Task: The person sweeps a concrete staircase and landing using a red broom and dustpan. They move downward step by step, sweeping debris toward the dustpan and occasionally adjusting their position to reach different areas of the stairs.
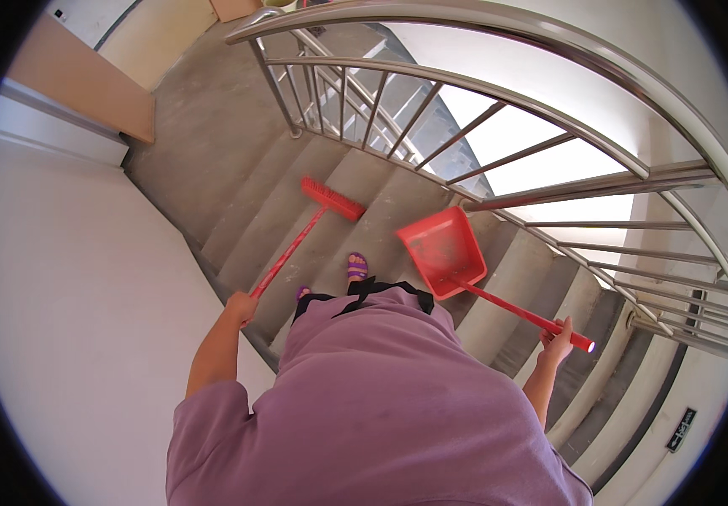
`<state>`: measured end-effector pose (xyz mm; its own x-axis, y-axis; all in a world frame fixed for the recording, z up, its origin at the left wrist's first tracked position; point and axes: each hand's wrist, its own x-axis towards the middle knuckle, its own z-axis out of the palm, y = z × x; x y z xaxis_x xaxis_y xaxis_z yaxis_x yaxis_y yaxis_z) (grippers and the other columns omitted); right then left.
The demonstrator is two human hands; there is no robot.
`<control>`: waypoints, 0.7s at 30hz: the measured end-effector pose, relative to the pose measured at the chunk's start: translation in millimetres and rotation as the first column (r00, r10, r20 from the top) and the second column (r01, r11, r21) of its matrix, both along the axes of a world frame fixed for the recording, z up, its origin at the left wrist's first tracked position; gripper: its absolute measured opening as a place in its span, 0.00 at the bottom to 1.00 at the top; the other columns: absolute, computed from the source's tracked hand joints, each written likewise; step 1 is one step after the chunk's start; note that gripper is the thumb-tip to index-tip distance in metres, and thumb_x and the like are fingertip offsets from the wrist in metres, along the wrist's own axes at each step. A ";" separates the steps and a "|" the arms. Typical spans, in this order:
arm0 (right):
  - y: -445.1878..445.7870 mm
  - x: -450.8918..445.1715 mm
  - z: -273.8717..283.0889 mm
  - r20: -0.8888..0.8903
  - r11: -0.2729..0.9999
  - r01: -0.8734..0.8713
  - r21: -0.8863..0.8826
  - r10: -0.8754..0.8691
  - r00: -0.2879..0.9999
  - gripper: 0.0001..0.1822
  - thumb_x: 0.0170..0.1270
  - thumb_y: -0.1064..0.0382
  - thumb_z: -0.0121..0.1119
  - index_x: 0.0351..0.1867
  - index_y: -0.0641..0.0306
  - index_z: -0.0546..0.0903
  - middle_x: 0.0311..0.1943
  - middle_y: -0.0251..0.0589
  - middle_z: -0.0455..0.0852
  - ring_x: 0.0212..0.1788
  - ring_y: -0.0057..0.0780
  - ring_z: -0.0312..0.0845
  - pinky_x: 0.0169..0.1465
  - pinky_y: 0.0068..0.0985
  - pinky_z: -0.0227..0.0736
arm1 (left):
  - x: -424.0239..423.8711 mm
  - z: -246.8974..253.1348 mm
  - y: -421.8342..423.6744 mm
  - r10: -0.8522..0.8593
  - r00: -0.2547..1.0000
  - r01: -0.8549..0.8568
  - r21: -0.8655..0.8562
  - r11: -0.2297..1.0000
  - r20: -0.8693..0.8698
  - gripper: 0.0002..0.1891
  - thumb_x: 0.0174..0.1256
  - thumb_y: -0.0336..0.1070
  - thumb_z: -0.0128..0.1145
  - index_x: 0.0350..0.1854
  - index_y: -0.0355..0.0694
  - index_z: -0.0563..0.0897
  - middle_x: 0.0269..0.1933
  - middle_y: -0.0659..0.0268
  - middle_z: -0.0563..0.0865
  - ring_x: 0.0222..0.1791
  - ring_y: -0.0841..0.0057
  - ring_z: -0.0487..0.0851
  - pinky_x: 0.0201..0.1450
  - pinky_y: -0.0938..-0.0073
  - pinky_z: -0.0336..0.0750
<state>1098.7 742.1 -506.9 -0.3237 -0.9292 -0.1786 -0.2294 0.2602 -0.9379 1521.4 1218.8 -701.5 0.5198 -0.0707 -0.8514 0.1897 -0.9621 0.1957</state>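
Note:
My left hand [243,308] grips the end of a long red broom handle. The broom [333,198] has a wide red head with red bristles, which is over the concrete steps ahead of my feet. In my right hand [557,342] is the upper end of the red handle of a long-handled dustpan [443,246]. Its red plastic pan sits to the right of my feet, beside the railing, with greyish dirt marks inside. Whether the pan rests on a step or hangs just above it, I cannot tell.
A concrete staircase [395,202] descends to a landing [212,101] at upper left. A stainless steel railing [414,120] borders the steps on the right, a white wall [85,272] on the left. Beyond the railing is another flight. A tan board [85,76] leans near the landing.

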 end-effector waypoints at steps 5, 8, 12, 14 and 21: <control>18.6 -6.5 -13.3 0.045 0.999 0.040 0.008 -0.041 0.998 0.17 0.60 0.50 0.54 0.29 0.64 0.76 0.21 0.38 0.78 0.16 0.24 0.72 0.18 0.17 0.66 | -21.5 22.0 77.6 0.049 0.998 -0.047 0.051 0.998 -0.045 0.14 0.56 0.38 0.46 0.29 0.32 0.81 0.21 0.56 0.81 0.17 0.67 0.80 0.19 0.68 0.75; 25.2 -19.4 -28.2 0.063 0.999 0.033 0.017 -0.034 0.997 0.17 0.59 0.50 0.55 0.31 0.65 0.75 0.21 0.38 0.78 0.16 0.24 0.72 0.18 0.17 0.66 | -38.3 25.0 128.9 0.079 0.995 -0.072 0.121 0.990 -0.059 0.14 0.57 0.38 0.46 0.31 0.34 0.81 0.21 0.57 0.82 0.18 0.69 0.80 0.20 0.69 0.75; 38.5 -27.6 -41.9 0.034 0.998 0.035 0.057 -0.037 0.999 0.16 0.58 0.48 0.55 0.30 0.60 0.76 0.22 0.35 0.78 0.17 0.26 0.72 0.20 0.19 0.70 | -62.1 30.7 183.3 0.109 0.992 -0.094 0.204 0.975 -0.063 0.14 0.57 0.37 0.44 0.33 0.36 0.82 0.22 0.59 0.82 0.19 0.70 0.81 0.24 0.70 0.76; 50.1 -29.0 -46.0 0.033 0.997 0.036 0.065 -0.038 0.999 0.16 0.58 0.48 0.55 0.30 0.60 0.76 0.22 0.35 0.78 0.17 0.25 0.72 0.20 0.19 0.70 | -68.0 44.4 200.0 0.101 0.991 -0.075 0.261 0.963 -0.089 0.14 0.57 0.38 0.44 0.35 0.38 0.82 0.25 0.59 0.84 0.24 0.69 0.83 0.32 0.69 0.77; 75.4 -15.8 -43.0 0.067 0.998 0.061 0.031 -0.063 0.996 0.13 0.59 0.52 0.54 0.29 0.60 0.75 0.21 0.33 0.76 0.16 0.23 0.70 0.18 0.17 0.65 | -96.1 39.2 275.9 0.033 0.998 -0.011 0.363 0.932 -0.055 0.15 0.57 0.39 0.45 0.40 0.42 0.82 0.31 0.59 0.85 0.34 0.65 0.83 0.42 0.67 0.76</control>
